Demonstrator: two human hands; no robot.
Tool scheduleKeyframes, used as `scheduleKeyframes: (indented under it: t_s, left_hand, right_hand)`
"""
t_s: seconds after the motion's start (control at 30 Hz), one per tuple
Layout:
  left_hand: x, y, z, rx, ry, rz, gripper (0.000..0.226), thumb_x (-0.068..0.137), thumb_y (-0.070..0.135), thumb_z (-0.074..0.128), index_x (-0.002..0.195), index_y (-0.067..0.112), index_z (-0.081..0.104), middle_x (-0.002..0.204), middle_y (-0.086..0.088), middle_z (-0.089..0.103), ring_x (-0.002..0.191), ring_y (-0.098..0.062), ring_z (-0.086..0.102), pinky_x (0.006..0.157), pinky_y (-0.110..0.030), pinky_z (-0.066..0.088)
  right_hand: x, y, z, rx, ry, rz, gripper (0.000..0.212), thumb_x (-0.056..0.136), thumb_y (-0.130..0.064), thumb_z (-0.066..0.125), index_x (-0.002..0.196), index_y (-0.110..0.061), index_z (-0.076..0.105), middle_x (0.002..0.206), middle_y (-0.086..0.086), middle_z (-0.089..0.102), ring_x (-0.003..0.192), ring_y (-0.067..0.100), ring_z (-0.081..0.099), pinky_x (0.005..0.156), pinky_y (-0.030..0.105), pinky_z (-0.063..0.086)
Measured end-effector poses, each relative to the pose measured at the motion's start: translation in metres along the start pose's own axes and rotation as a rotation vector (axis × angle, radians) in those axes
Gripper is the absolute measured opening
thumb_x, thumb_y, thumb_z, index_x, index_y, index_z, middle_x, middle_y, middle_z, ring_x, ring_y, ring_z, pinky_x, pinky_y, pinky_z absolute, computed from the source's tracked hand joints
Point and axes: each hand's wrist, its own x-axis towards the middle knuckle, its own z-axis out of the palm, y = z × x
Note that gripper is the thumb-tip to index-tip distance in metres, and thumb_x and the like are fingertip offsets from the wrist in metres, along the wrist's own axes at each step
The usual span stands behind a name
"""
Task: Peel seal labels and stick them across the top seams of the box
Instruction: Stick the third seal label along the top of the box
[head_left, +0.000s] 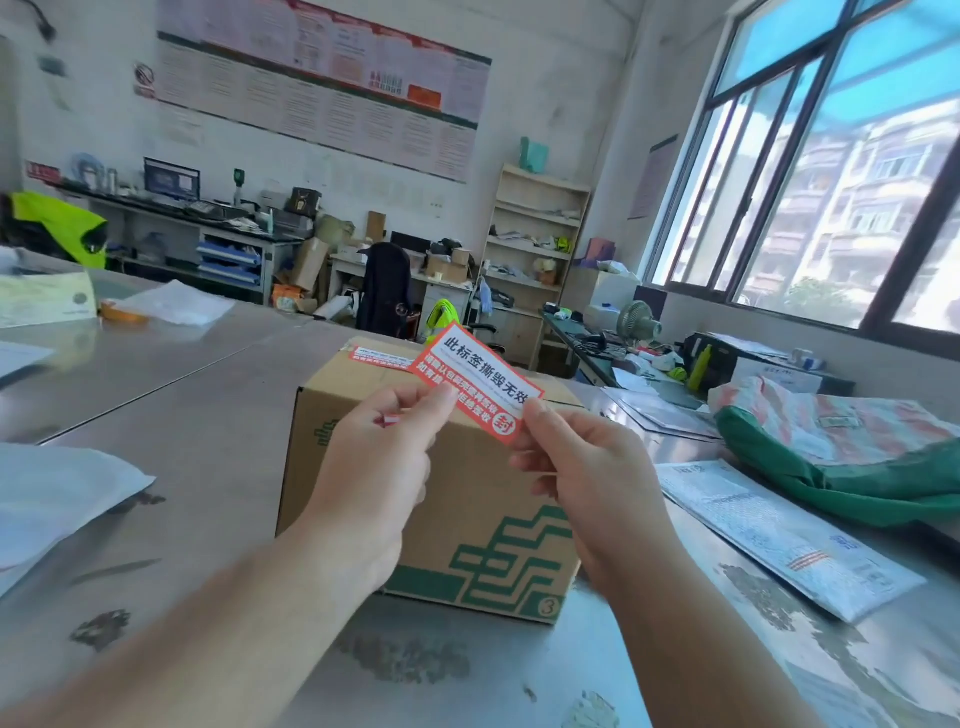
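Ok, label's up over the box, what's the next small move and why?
Probably, once its backing is off, lower the seal label onto the box and press it across the seam. The left hand and right hand pinch it above the box; a stuck label sits at the far edge.

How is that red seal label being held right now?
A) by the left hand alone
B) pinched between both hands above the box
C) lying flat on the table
B: the left hand and right hand each pinch an end of the seal label over the cardboard box.
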Motion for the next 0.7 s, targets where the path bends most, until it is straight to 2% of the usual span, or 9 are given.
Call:
scheduleKeyframes:
  t_s: [0.17,0.27,0.33,0.43,0.5,0.57,0.7]
  left_hand:
    - [0.003,0.003,0.000,0.077,-0.008,0.050,0.023,0.092,0.038,0.061,0.090,0.016,0.070,0.041,0.014,0.043,0.037,-0.007,0.027,0.045,-0.024,0.018]
    - [0.003,0.022,0.003,0.272,-0.125,0.142,0.039,0.087,0.054,0.052,0.087,0.019,0.070,0.040,0.017,0.048,0.035,0.000,0.041,0.049,-0.027,0.027]
    - [0.012,0.036,0.005,0.488,-0.208,0.221,0.051,0.079,0.066,0.048,0.086,0.021,0.071,0.046,0.016,0.049,0.039,0.001,0.042,0.053,-0.026,0.032]
    - [0.040,0.053,0.005,0.742,-0.200,0.281,0.058,0.085,0.067,0.047,0.087,0.015,0.072,0.063,-0.004,0.049,0.053,-0.014,0.043,0.060,-0.032,0.040]
    - [0.060,0.063,0.009,0.751,-0.196,0.176,0.050,0.092,0.060,0.045,0.090,0.018,0.072,0.069,-0.003,0.053,0.052,-0.014,0.041,0.057,-0.030,0.040]
    - [0.079,0.070,0.016,0.692,-0.225,0.008,0.052,0.095,0.059,0.041,0.097,0.016,0.070,0.076,-0.003,0.059,0.046,-0.010,0.035,0.047,-0.025,0.031]
    - [0.114,0.065,0.032,0.689,-0.310,-0.224,0.059,0.091,0.065,0.046,0.101,0.012,0.070,0.086,-0.005,0.068,0.044,-0.006,0.033,0.041,-0.020,0.024]
  right_hand:
    - [0.013,-0.004,0.003,-0.059,0.033,-0.056,0.030,0.093,-0.027,0.065,0.065,-0.026,0.078,0.070,0.004,0.074,0.066,0.013,0.062,0.065,0.033,0.044]
    - [0.025,-0.015,-0.005,0.019,0.050,-0.002,0.033,0.092,-0.019,0.064,0.061,-0.017,0.075,0.064,0.001,0.069,0.065,0.015,0.059,0.059,0.030,0.041]
    - [0.038,-0.026,-0.015,0.107,0.046,0.042,0.026,0.093,-0.013,0.061,0.070,-0.010,0.073,0.061,0.001,0.066,0.061,0.015,0.056,0.056,0.027,0.040]
    - [0.060,-0.035,-0.031,0.184,0.090,0.083,0.018,0.096,-0.012,0.058,0.093,-0.001,0.071,0.059,0.001,0.059,0.055,0.013,0.052,0.054,0.026,0.037]
    - [0.076,-0.035,-0.041,0.180,0.100,0.113,0.018,0.096,-0.013,0.056,0.097,-0.001,0.070,0.059,0.001,0.057,0.053,0.014,0.052,0.052,0.026,0.034]
    - [0.091,-0.032,-0.048,0.125,0.067,0.174,0.018,0.095,-0.014,0.055,0.097,-0.004,0.070,0.059,0.002,0.058,0.051,0.015,0.053,0.050,0.026,0.034]
    - [0.114,-0.022,-0.055,-0.020,-0.016,0.291,0.017,0.095,-0.016,0.056,0.086,-0.007,0.068,0.062,0.004,0.059,0.052,0.017,0.053,0.049,0.026,0.036]
